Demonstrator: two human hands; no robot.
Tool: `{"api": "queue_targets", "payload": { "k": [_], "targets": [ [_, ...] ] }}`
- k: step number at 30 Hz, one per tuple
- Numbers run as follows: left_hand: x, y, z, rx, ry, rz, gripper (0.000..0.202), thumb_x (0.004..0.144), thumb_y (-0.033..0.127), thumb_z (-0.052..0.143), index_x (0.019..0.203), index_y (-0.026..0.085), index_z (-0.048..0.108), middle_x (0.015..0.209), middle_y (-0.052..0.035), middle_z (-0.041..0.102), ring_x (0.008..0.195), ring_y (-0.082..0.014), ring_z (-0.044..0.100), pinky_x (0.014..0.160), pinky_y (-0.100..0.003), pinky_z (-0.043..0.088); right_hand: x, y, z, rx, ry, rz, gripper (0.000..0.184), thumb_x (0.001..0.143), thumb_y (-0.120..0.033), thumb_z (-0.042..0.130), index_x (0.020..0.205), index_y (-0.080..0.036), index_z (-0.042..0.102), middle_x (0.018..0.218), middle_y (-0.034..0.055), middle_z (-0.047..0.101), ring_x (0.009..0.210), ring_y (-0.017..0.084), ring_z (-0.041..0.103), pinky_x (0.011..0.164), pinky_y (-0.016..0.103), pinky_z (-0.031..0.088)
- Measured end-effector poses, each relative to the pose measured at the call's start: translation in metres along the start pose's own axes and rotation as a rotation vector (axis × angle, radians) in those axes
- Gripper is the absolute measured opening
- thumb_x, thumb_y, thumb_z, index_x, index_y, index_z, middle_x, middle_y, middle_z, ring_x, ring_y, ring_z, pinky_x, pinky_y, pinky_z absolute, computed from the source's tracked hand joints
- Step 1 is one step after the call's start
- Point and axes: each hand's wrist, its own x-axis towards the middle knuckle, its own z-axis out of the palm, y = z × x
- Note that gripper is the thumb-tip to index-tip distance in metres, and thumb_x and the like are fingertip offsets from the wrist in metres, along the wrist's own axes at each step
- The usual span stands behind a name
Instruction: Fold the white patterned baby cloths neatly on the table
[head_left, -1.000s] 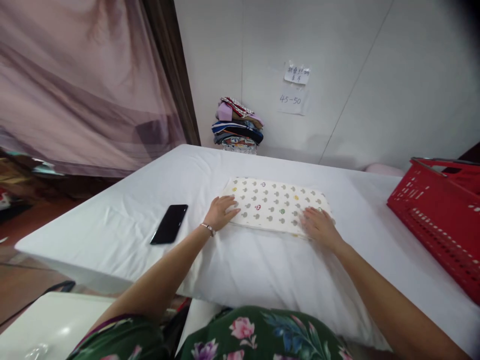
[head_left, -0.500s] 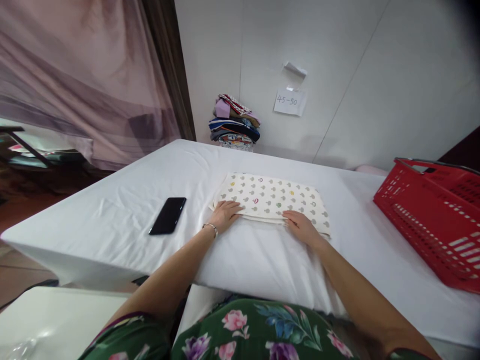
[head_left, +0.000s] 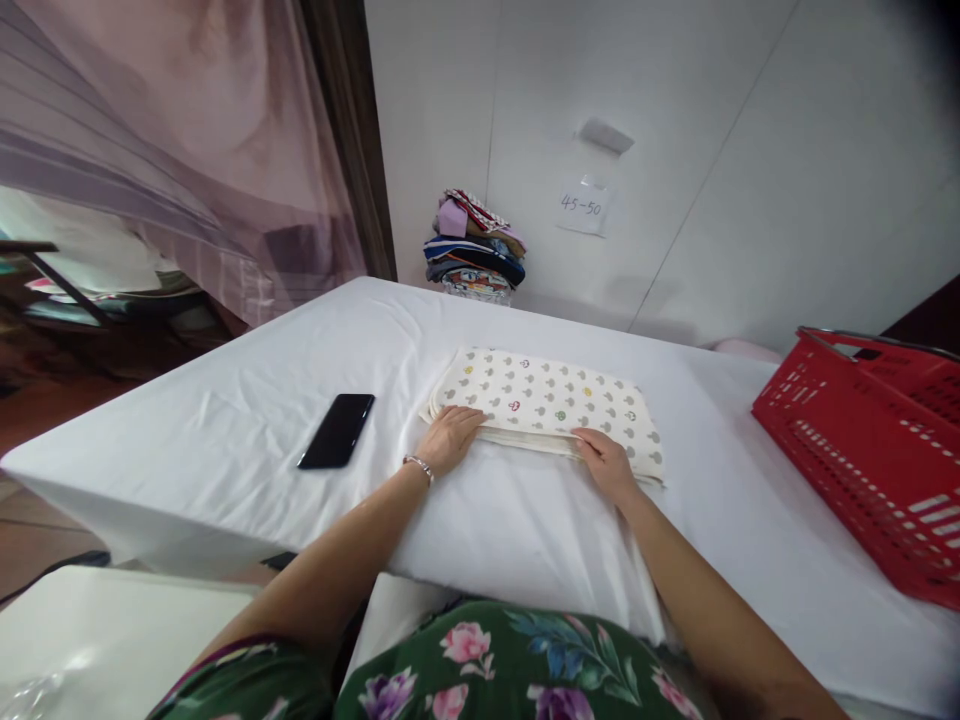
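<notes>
A folded cream cloth [head_left: 540,395] printed with small grey, red, yellow and green shapes lies on the white-covered table. My left hand [head_left: 454,435], with a bracelet at the wrist, rests flat on the cloth's front left part, fingers stretched out. At the front edge, right of the middle, my right hand [head_left: 604,460] pinches the upper layer between thumb and fingers. Below that edge a lower layer of the cloth shows. Whether the cloth is a garment or a blanket I cannot tell.
A black phone [head_left: 337,431] lies on the white tablecloth [head_left: 247,440] to the left. On the right stands a red plastic basket [head_left: 855,440]. Folded clothes [head_left: 476,245] are stacked behind the table by the wall, near a paper label [head_left: 583,206]. A white stool-like surface [head_left: 127,630] is at lower left.
My right hand's fingers have closed more on the front edge, which is raised slightly, and more of the lower layer shows. My left hand stays in about the same place.
</notes>
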Motion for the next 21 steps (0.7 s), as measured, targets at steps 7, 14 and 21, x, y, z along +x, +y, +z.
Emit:
{"api": "queue_targets", "payload": {
  "k": [7, 14, 21],
  "targets": [
    [0.0031, -0.0052, 0.0072, 0.030, 0.128, 0.043, 0.029, 0.090, 0.025, 0.035, 0.106, 0.019, 0.059, 0.101, -0.0053, 0.065, 0.094, -0.0170, 0.057, 0.090, -0.037, 0.040, -0.0010, -0.0008, 0.0035, 0.049, 0.064, 0.011, 0.024, 0.082, -0.033, 0.046, 0.097, -0.020, 0.061, 0.102, 0.0052, 0.064, 0.095, 0.019, 0.059, 0.088, 0.036, 0.045],
    [0.0006, -0.0060, 0.0069, 0.060, 0.105, 0.070, 0.029, 0.089, 0.023, 0.036, 0.107, 0.021, 0.060, 0.104, -0.0048, 0.064, 0.096, -0.0183, 0.056, 0.088, -0.038, 0.042, -0.0030, 0.0017, 0.0044, -0.010, 0.070, -0.207, 0.016, 0.079, -0.015, 0.040, 0.076, -0.021, 0.055, 0.101, 0.0053, 0.063, 0.097, 0.018, 0.056, 0.087, 0.037, 0.045],
    [-0.0002, -0.0041, 0.0007, 0.097, 0.108, 0.026, 0.029, 0.090, 0.023, 0.035, 0.106, 0.021, 0.060, 0.101, -0.0047, 0.064, 0.093, -0.0178, 0.055, 0.084, -0.035, 0.042, -0.0015, 0.0061, 0.0054, -0.081, 0.130, -0.360, 0.024, 0.083, -0.012, 0.041, 0.091, -0.021, 0.062, 0.097, 0.0067, 0.065, 0.097, 0.019, 0.057, 0.088, 0.040, 0.047]
  ]
}}
